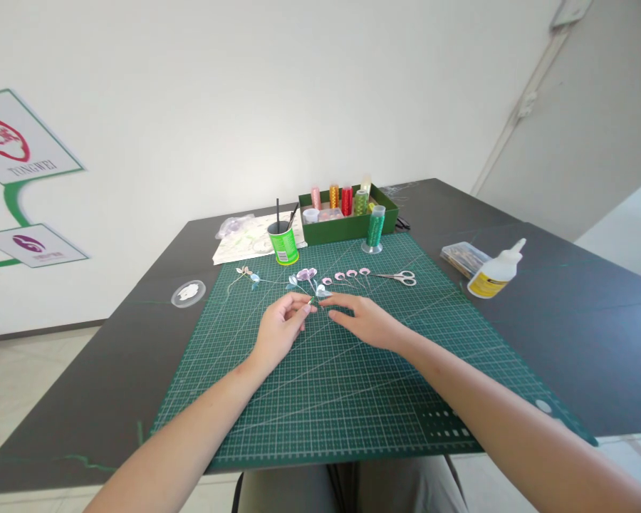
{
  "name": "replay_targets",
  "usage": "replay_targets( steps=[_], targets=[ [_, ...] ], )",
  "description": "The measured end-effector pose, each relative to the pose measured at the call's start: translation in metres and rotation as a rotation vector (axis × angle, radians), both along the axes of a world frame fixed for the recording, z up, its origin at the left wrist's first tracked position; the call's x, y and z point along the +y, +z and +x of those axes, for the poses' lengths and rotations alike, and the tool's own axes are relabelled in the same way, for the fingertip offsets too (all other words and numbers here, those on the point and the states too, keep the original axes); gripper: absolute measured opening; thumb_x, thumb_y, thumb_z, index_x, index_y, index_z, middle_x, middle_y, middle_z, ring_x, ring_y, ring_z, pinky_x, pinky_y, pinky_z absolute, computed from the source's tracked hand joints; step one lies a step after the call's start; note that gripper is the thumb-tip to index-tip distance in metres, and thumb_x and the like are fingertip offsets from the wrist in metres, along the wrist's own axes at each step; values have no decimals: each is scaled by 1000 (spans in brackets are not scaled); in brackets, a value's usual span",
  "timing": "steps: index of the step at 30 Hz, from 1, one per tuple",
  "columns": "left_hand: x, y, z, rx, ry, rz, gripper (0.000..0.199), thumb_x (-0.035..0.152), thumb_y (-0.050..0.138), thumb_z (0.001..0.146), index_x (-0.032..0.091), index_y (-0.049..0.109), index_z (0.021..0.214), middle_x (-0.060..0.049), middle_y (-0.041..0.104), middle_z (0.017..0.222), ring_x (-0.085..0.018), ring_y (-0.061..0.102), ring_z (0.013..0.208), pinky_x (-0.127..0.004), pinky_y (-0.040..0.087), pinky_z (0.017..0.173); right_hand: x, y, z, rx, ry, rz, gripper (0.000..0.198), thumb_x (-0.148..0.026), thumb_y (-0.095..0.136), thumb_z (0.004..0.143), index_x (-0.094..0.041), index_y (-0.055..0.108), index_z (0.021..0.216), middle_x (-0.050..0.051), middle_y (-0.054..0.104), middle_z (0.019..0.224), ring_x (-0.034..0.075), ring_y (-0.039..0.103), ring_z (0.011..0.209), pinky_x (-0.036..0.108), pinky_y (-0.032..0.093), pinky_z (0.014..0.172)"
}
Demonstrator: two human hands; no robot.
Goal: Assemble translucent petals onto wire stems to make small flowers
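My left hand (282,323) pinches the green-wrapped stem of a wire flower spray between thumb and fingers. Pale lilac petals (305,273) top the spray, with light blue leaves (321,291) lower down. To the right, my right hand (367,320) has its fingers stretched out, the fingertips close by the stem and the lower leaf; whether they touch is too small to tell. Beyond my hands, several pink wire loops (351,273) lie in a row beside white-handled scissors (404,278). Another wire sprig with a blue leaf (255,278) rests on the left.
A green cutting mat (278,413) covers the table's middle. At its far side stand a green can with brushes (284,246), a green thread spool (374,229) and a box of spools (331,230). Right are a glue bottle (496,274) and plastic case (466,257); left, a small dish (179,302).
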State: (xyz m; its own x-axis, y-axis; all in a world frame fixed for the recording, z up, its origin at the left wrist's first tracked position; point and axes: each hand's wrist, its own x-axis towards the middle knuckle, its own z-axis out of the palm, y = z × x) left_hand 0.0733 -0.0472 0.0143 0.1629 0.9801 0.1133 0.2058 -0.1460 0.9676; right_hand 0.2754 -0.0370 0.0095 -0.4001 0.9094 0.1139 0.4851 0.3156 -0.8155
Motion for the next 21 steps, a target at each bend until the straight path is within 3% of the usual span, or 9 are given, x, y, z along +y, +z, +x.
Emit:
replay_targets(
  steps=[3,6,8,10,12,14,21],
  targets=[
    [-5,2,4,-12,-36,-26,22,34,60,86,16,62,98,-6,73,86,-7,46,46,-19,34,40,-6,-2,-8,176,117,-96,39,-27,54,91,-21,61,129,10,65,132,25,58,125,44,43,108],
    [-5,2,4,-21,-27,-24,22,35,59,87,17,60,99,-5,73,85,-7,45,45,-19,35,40,-9,0,-11,298,151,-201,36,-27,50,94,-16,61,126,9,75,102,19,71,89,36,55,85],
    [-3,1,3,-20,-10,-16,21,34,59,87,17,59,99,-5,73,86,-7,46,45,-20,35,41,-10,4,-10,277,114,-225,34,-29,47,95,-15,62,122,3,72,77,14,63,59,29,52,63],
    [-1,-1,2,-10,3,-12,20,33,58,87,17,59,99,-5,73,86,-7,45,45,-20,35,42,-11,8,-9,223,60,-187,31,-30,48,95,-17,66,116,-3,58,58,10,48,45,24,40,49],
    [0,-2,1,5,15,-5,19,33,58,88,17,58,99,-5,74,86,-7,45,44,-20,35,42,-11,10,-7,174,17,-124,26,-31,51,93,-18,70,107,-7,42,48,9,35,42,23,27,44],
    [0,-4,0,26,22,0,19,33,57,88,17,58,99,-5,74,86,-7,45,44,-21,35,43,-10,11,-6,146,-8,-87,23,-31,53,92,-18,71,97,-8,35,47,9,29,43,23,20,44],
    [-1,-4,1,126,30,29,19,31,56,89,18,61,101,-5,75,88,-10,52,49,-23,39,49,-10,13,-6,99,-1,-43,25,-32,54,90,-17,73,85,-7,37,49,9,28,46,24,19,46]
  ],
)
